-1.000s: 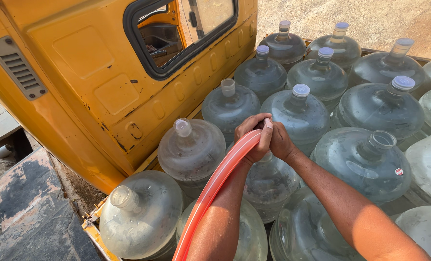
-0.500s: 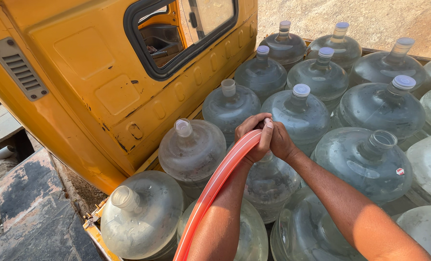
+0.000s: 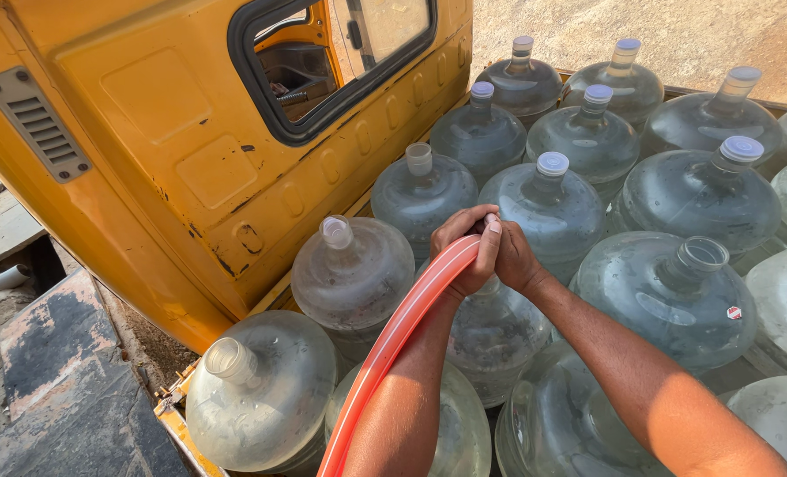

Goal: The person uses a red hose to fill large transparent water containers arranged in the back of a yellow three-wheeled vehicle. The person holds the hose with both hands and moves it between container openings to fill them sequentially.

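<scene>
Yellow truck cab (image 3: 173, 159) behind a load of clear water jugs (image 3: 676, 300), some capped. Orange hose (image 3: 393, 344) runs up along the left forearm to one jug's (image 3: 490, 336) mouth. Left hand (image 3: 464, 252) fingers closed round hose end; right hand (image 3: 512, 256) clasped against it.
</scene>
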